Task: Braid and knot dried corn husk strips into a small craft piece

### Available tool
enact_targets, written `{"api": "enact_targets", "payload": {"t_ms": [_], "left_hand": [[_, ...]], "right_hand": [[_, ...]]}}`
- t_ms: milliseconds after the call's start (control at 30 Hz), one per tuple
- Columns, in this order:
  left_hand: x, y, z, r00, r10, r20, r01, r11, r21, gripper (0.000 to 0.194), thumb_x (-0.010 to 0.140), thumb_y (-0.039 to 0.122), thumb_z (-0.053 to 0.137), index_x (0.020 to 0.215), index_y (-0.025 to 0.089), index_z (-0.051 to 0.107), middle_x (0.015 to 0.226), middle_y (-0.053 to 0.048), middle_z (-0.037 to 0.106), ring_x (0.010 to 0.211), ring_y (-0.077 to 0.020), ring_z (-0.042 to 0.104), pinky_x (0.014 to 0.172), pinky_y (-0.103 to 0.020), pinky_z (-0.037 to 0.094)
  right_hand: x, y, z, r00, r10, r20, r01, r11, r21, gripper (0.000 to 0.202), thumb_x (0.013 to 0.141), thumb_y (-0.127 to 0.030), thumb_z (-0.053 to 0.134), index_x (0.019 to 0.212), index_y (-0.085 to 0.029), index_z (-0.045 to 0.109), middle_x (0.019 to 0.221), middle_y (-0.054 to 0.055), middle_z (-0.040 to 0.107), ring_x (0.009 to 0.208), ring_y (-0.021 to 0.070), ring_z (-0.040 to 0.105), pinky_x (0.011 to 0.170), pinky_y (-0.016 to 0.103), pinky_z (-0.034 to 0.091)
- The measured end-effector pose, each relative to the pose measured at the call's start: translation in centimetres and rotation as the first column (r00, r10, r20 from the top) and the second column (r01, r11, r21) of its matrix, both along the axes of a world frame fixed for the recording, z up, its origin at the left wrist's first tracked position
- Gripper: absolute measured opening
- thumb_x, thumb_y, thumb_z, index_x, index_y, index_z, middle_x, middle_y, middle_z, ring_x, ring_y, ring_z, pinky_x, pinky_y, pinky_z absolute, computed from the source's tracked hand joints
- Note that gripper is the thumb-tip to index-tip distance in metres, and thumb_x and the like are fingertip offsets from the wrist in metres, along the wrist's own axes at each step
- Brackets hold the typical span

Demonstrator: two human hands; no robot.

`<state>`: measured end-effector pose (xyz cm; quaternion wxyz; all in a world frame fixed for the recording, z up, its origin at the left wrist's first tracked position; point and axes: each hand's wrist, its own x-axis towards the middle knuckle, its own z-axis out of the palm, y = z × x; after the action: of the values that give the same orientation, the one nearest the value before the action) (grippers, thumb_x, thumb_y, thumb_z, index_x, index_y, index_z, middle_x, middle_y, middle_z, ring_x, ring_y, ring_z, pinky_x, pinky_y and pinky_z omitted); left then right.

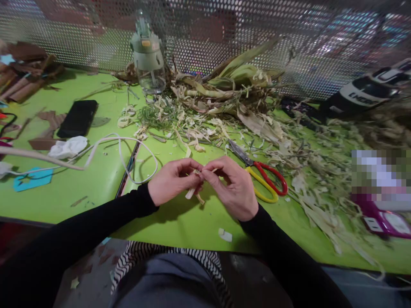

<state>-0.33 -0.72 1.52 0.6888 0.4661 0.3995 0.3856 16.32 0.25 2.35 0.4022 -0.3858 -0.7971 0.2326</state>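
Observation:
Above the green table, my left hand (176, 179) and my right hand (231, 185) meet at their fingertips. Both are closed in a pinch on a pale strip of corn husk (190, 193); its ends hang below the left fingers, and the part between the fingertips is mostly hidden. Scissors (257, 169) with one red and one yellow handle lie just right of my right hand, blades pointing away. Beyond the hands spreads a litter of cut husk scraps (205, 126). A small pale scrap (225, 235) rests near the front edge.
A clear bottle (149, 64) and a heap of husks (231, 85) stand against the perforated metal screen (199, 25). Left are a black phone (78, 118), crumpled tissue (68, 147) and a looped white cable (120, 147). A dark bottle (362, 94) lies at right.

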Motion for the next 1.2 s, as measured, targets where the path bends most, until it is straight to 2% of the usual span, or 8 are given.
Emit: {"api": "enact_targets", "payload": {"t_ms": [200, 367, 500, 700, 833, 933, 1067, 1200], "left_hand": [[0.4, -0.4, 0.7, 0.999, -0.025, -0.045, 0.017, 0.986, -0.166, 0.017, 0.08, 0.023, 0.059, 0.093, 0.012, 0.058, 0.059, 0.003, 0.06, 0.054, -0.0087, 0.061, 0.056, -0.021, 0.049], [0.3, -0.6, 1.0, 0.987, -0.037, -0.154, 0.034, 0.999, -0.025, 0.021, 0.079, 0.026, 0.063, 0.096, 0.014, 0.061, 0.067, 0.0, 0.065, 0.056, -0.0078, 0.061, 0.048, -0.016, 0.042], [0.3, -0.7, 0.9, 0.979, -0.054, -0.196, 0.059, 0.998, 0.021, 0.02, 0.083, 0.029, 0.058, 0.094, 0.013, 0.061, 0.066, 0.0, 0.064, 0.051, -0.0065, 0.057, 0.046, -0.016, 0.041], [0.6, -0.7, 0.2, 0.995, -0.042, -0.092, 0.037, 0.998, -0.059, 0.012, 0.082, 0.023, 0.059, 0.084, 0.011, 0.061, 0.063, 0.001, 0.062, 0.056, -0.0067, 0.059, 0.058, -0.019, 0.047], [0.7, -0.2, -0.7, 0.993, 0.09, 0.081, -0.079, 0.988, -0.131, 0.019, 0.08, 0.027, 0.064, 0.089, 0.011, 0.063, 0.065, 0.0, 0.063, 0.059, -0.0072, 0.059, 0.061, -0.021, 0.049], [0.5, 0.2, -1.1, 0.968, 0.15, 0.204, -0.118, 0.98, -0.161, 0.023, 0.08, 0.029, 0.065, 0.096, 0.012, 0.063, 0.073, -0.002, 0.067, 0.066, -0.0091, 0.064, 0.065, -0.022, 0.052], [0.3, 0.3, -0.7, 0.981, 0.1, 0.165, -0.069, 0.98, -0.187, 0.017, 0.078, 0.022, 0.066, 0.091, 0.012, 0.061, 0.068, -0.002, 0.069, 0.059, -0.0097, 0.064, 0.057, -0.021, 0.052], [0.3, 0.2, -0.2, 0.991, 0.058, 0.121, -0.036, 0.984, -0.177, 0.006, 0.08, 0.015, 0.061, 0.082, 0.013, 0.056, 0.056, 0.001, 0.065, 0.048, -0.0079, 0.06, 0.051, -0.019, 0.05]], "right_hand": [[0.4, 0.3, 0.3, 0.998, -0.052, 0.021, 0.052, 0.998, -0.022, 0.01, 0.088, -0.026, 0.057, 0.083, -0.019, 0.062, 0.07, -0.001, 0.062, 0.06, 0.0095, 0.055, 0.056, 0.021, 0.042], [0.9, 0.6, 0.8, 0.98, -0.01, 0.199, 0.025, 0.997, -0.073, 0.027, 0.087, -0.032, 0.057, 0.065, -0.018, 0.05, 0.053, -0.006, 0.042, 0.046, 0.0062, 0.037, 0.045, 0.021, 0.029], [0.7, -0.1, 0.9, 0.983, 0.002, 0.182, -0.002, 1.0, 0.001, 0.036, 0.09, -0.025, 0.05, 0.056, -0.017, 0.041, 0.052, -0.006, 0.035, 0.046, 0.0054, 0.033, 0.046, 0.021, 0.026], [0.3, -0.1, 0.4, 0.995, -0.035, 0.093, 0.037, 0.999, -0.017, 0.034, 0.091, -0.024, 0.049, 0.058, -0.018, 0.041, 0.054, -0.005, 0.04, 0.048, 0.0064, 0.037, 0.048, 0.021, 0.03], [0.8, 1.0, -0.2, 0.995, -0.093, 0.026, 0.095, 0.989, -0.117, 0.035, 0.096, -0.036, 0.038, 0.065, -0.02, 0.041, 0.059, -0.004, 0.038, 0.049, 0.0075, 0.036, 0.046, 0.021, 0.03], [0.9, 1.2, -0.4, 0.99, -0.114, 0.086, 0.119, 0.991, -0.066, 0.034, 0.093, -0.047, 0.041, 0.072, -0.02, 0.043, 0.06, -0.004, 0.041, 0.047, 0.008, 0.036, 0.044, 0.021, 0.03], [0.3, 0.5, -0.3, 0.967, -0.068, 0.245, 0.069, 0.998, 0.004, 0.029, 0.093, -0.037, 0.046, 0.07, -0.019, 0.049, 0.058, -0.003, 0.047, 0.049, 0.0091, 0.043, 0.048, 0.023, 0.032], [-0.1, 0.3, -0.3, 0.976, -0.025, 0.216, 0.017, 0.999, 0.04, 0.027, 0.095, -0.029, 0.043, 0.071, -0.019, 0.051, 0.062, -0.002, 0.051, 0.054, 0.0098, 0.048, 0.054, 0.023, 0.035]]}}
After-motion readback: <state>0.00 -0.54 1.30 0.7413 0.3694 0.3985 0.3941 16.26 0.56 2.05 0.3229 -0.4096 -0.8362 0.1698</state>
